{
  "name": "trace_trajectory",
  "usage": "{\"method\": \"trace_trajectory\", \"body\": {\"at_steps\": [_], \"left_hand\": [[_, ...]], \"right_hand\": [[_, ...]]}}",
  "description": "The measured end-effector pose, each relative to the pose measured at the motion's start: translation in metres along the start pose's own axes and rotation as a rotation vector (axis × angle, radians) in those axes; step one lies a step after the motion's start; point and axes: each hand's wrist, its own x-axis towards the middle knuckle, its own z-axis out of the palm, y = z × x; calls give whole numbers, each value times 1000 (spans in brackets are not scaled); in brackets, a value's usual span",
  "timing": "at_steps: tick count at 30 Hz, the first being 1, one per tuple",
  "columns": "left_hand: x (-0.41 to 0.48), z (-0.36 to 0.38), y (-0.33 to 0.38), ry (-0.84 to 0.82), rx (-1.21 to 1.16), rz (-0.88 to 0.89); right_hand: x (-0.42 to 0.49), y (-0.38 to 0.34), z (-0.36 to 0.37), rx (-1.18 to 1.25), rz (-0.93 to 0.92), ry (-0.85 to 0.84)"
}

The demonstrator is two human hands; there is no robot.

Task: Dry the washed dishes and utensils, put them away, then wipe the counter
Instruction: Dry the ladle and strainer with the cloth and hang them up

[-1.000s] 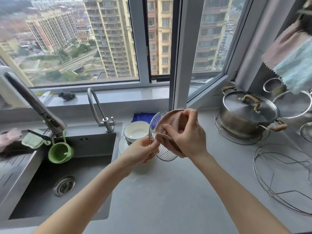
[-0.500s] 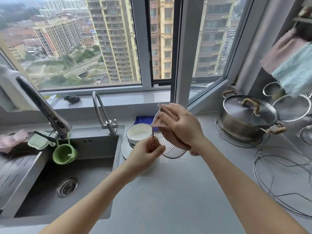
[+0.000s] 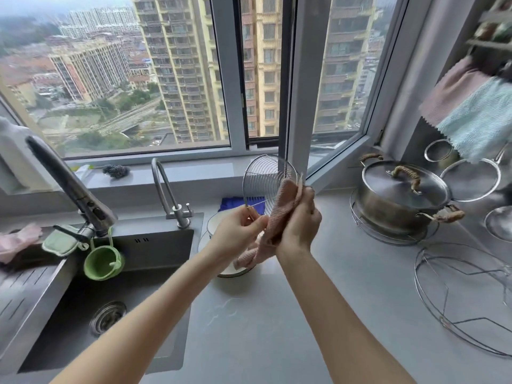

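Grey kitchen counter (image 3: pixel 277 314) nearest, with a steel sink (image 3: pixel 155 245) to its left. Over the counter, two bare forearms reaching forward. Left hand (image 3: pixel 235 236) pinching the thin handle of a round wire skimmer (image 3: pixel 263 181), held upright just above and between both hands. Right hand (image 3: pixel 299 228) curled round a pink cloth (image 3: pixel 282 206), pressing it against the skimmer's lower right edge, cloth tail hanging down. Just beneath the hands, a white bowl (image 3: pixel 214 223). Further right, a lidded steel pot (image 3: pixel 401 195). Beyond, a wide window (image 3: pixel 227 79) onto tall apartment towers.
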Motion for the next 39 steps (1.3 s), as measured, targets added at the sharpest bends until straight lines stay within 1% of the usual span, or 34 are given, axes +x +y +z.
{"method": "trace_trajectory", "body": {"at_steps": [2, 3, 4, 5, 7, 8, 9, 12, 14, 17, 21, 25, 28, 30, 31, 32, 33, 35, 36, 37, 38, 39], "left_hand": [[-2, -2, 3, -103, -33, -29], [-6, -4, 1, -173, -25, -26], [-11, -7, -2, -229, 8, -9], [-17, -12, -8, -256, 80, 17], [-29, -24, -19, -239, 237, 51], [-34, -29, -23, -217, 287, 41], [-39, -32, -26, -199, 289, 8], [-51, -31, -27, -190, 142, -134], [-51, -25, -24, -164, 136, -148], [-43, -20, -16, -170, 111, -138], [-38, -8, -4, -241, -9, -180], [-45, 8, 1, -266, -74, -169], [-41, 14, 8, -261, -35, -111], [-39, 16, 9, -255, 42, -32], [-38, 17, 7, -261, 73, -24], [-38, 16, 6, -284, 93, -50], [-38, 13, 4, -341, 116, -100], [-34, 0, 3, -500, 269, -189], [-30, -7, 5, -500, 349, -215], [-23, -16, 8, -426, 367, -228], [-16, -24, 13, -303, 296, -239], [-11, -30, 19, -178, 155, -234]], "right_hand": [[16, -17, 5, 238, 218, -40], [23, -27, 6, 324, 277, -88], [29, -35, 5, 359, 289, -140], [37, -42, 5, 358, 268, -181], [55, -54, 3, 379, 244, -194], [65, -61, 0, 440, 240, -192], [74, -68, -2, 469, 229, -173], [79, -81, 0, 457, 194, -115], [76, -75, 5, 413, 146, -65], [63, -63, 7, 389, 53, -125], [31, -60, 8, 500, -97, -224], [7, -60, 3, 425, -178, -170], [-10, -46, -9, 281, -146, -249], [-19, -35, -18, 242, -117, -326], [-20, -30, -22, 227, -119, -330], [-19, -26, -26, 194, -136, -323], [-18, -24, -30, 138, -159, -319], [-14, -19, -40, -21, -233, -337], [-12, -17, -48, -120, -269, -371], [-11, -17, -56, -205, -288, -425], [-9, -19, -64, -276, -291, -489], [-8, -22, -71, -332, -287, -560]]}}
